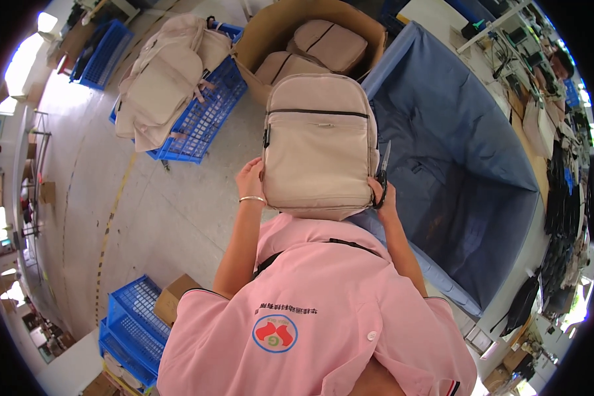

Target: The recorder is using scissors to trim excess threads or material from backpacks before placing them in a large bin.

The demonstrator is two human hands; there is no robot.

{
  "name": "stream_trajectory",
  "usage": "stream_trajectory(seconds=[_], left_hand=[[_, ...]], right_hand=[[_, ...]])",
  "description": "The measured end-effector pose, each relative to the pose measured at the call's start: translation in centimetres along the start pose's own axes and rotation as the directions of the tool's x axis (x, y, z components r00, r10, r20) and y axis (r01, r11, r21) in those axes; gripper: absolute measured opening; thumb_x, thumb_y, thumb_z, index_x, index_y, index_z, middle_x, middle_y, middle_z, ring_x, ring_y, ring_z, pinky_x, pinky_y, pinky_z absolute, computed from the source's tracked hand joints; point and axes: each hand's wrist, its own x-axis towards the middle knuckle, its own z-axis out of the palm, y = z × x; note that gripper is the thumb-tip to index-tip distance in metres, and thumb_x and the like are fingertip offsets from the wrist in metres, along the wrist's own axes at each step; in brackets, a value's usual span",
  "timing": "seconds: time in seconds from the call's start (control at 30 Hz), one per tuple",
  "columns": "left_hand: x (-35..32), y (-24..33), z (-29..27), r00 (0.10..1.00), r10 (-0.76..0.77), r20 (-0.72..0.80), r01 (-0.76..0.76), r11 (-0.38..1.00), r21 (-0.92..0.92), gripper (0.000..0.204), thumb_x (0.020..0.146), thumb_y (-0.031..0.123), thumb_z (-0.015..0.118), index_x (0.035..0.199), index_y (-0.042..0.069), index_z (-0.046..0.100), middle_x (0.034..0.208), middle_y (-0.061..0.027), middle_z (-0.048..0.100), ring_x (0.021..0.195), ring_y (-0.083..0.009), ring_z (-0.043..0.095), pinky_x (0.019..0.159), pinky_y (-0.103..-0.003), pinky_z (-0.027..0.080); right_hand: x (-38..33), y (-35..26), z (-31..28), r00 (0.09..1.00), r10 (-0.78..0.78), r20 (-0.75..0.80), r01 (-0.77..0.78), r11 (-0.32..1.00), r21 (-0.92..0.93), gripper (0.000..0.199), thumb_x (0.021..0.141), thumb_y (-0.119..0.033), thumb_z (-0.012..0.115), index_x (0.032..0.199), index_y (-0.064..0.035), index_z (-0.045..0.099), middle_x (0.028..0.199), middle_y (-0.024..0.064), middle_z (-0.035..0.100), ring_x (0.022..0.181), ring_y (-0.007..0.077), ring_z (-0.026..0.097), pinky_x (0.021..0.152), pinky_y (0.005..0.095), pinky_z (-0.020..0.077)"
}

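A beige backpack (318, 158) with a dark zip across its upper front is held upright before me, between my two hands. My left hand (251, 179) grips its lower left side, fingers partly hidden behind the edge. At the lower right side, my right hand (384, 198) is closed around the black handles of a pair of scissors (385, 168), the blades pointing up along the bag. That same hand also presses against the backpack's side.
Beyond the backpack, a cardboard box (261, 39) contains more beige backpacks (330, 45). To the left, a blue crate (201, 125) bears a heap of beige bags (162, 82). A large blue-grey lined bin (468, 152) stands close on the right. Blue crates (135, 307) are stacked at lower left.
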Motion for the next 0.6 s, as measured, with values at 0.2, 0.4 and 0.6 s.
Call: stream_trajectory(seconds=[0.2, 0.4, 0.6], left_hand=[[-4.6, -1.4, -1.8, 0.997, -0.013, -0.071, 0.020, 0.994, 0.107, 0.022, 0.089, 0.015, 0.072, 0.106, 0.003, 0.068, 0.094, -0.0005, 0.069, 0.082, -0.0111, 0.062, 0.076, -0.025, 0.048], [-7.0, 0.0, 0.2, 0.980, -0.167, -0.105, 0.162, 0.985, -0.055, 0.013, 0.091, 0.020, 0.070, 0.102, 0.013, 0.068, 0.090, 0.0032, 0.067, 0.080, -0.0084, 0.058, 0.070, -0.028, 0.044], [-7.4, 2.2, 3.1, 0.999, -0.005, 0.048, 0.014, 0.984, -0.179, 0.014, 0.094, 0.017, 0.067, 0.104, 0.007, 0.066, 0.093, 0.0011, 0.067, 0.084, -0.0089, 0.059, 0.075, -0.026, 0.047]], right_hand=[[0.1, 0.0, -0.1, 1.000, 0.007, 0.001, -0.007, 1.000, 0.000, 0.037, 0.084, -0.037, 0.076, 0.091, -0.0012, 0.068, 0.077, -0.0025, 0.060, 0.069, 0.0075, 0.052, 0.062, 0.0252, 0.0432], [0.2, 0.5, 0.2, 0.999, -0.037, -0.024, 0.037, 0.999, 0.002, 0.037, 0.085, -0.037, 0.075, 0.090, -0.0009, 0.067, 0.077, -0.0018, 0.060, 0.070, 0.0084, 0.052, 0.064, 0.0264, 0.0442], [0.5, 1.7, -0.1, 0.991, -0.125, -0.058, 0.125, 0.992, -0.001, 0.034, 0.089, -0.032, 0.073, 0.090, 0.0022, 0.067, 0.078, 0.0014, 0.062, 0.071, 0.0101, 0.054, 0.066, 0.0274, 0.0454]])
